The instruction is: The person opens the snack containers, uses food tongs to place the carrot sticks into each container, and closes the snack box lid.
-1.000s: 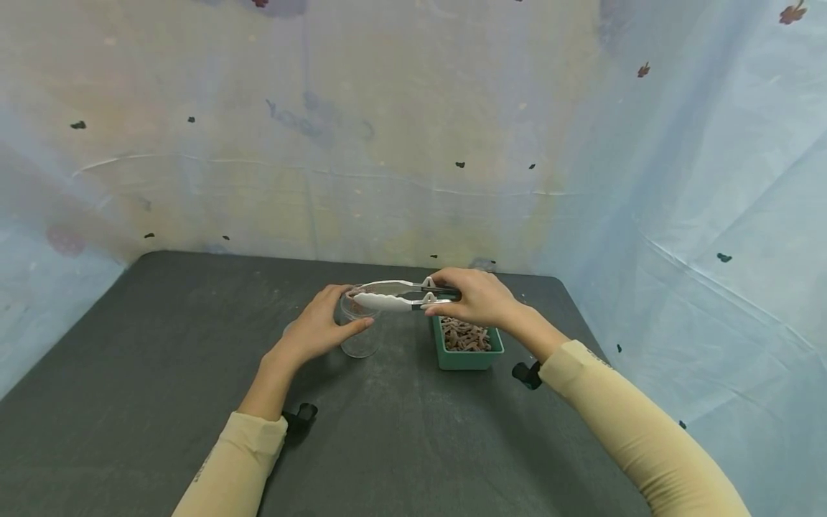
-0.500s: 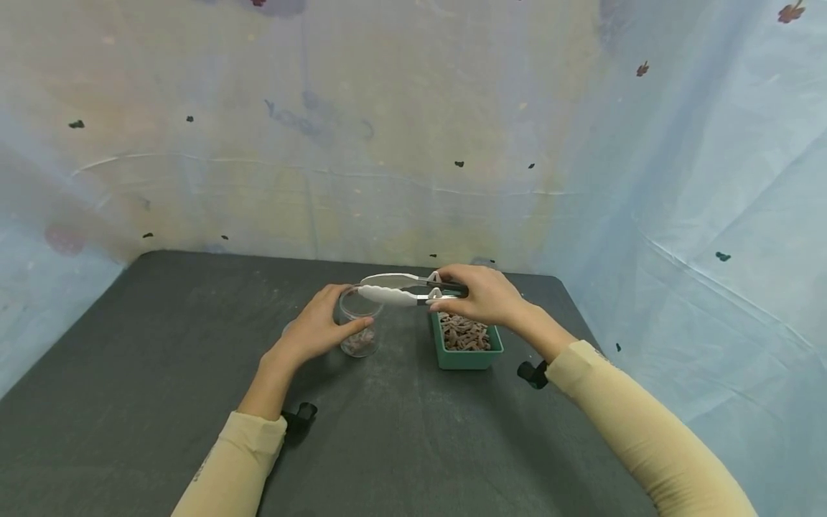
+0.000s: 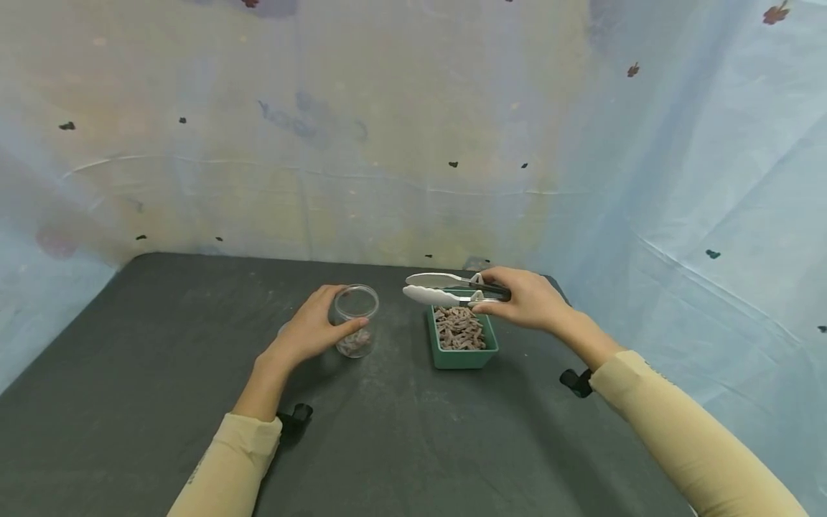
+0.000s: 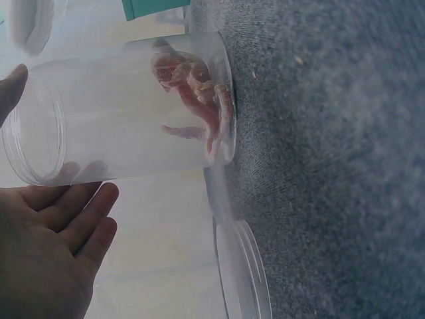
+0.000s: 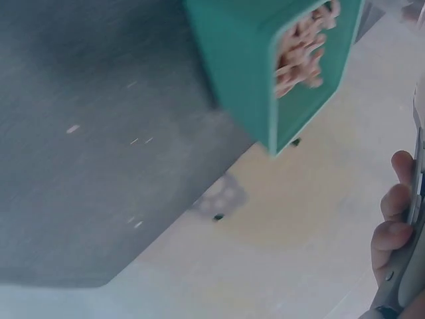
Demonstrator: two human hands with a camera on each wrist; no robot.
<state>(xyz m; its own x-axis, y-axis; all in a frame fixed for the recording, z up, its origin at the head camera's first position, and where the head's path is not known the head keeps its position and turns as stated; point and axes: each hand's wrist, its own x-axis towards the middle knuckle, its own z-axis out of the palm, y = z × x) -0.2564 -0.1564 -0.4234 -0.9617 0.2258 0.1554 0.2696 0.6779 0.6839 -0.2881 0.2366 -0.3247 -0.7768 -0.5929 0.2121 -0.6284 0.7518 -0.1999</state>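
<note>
My left hand (image 3: 311,329) holds a clear plastic jar (image 3: 357,323) near its top, thumb on one side and fingers on the other. The jar stands upright and uncovered on the table. In the left wrist view, several brownish-pink strips (image 4: 192,93) lie at its bottom. My right hand (image 3: 528,300) grips a pair of tongs (image 3: 429,295) with white scalloped tips. Its arms are apart with nothing between them, above the green container (image 3: 465,361). That container holds a heap of short brown strips (image 3: 459,329), and the tongs overlap its far part in the head view.
A clear round lid (image 4: 242,272) lies on the dark table (image 3: 400,445) beside the jar, mostly hidden by my left hand in the head view. Small crumbs (image 5: 73,129) dot the tabletop. A plastic sheet (image 3: 362,179) hangs behind the table and along its right side.
The brown strips that the tongs held at the jar's mouth have dropped to the jar's bottom. My right hand has since carried the tongs rightward, over the green container. The left hand keeps its hold.
</note>
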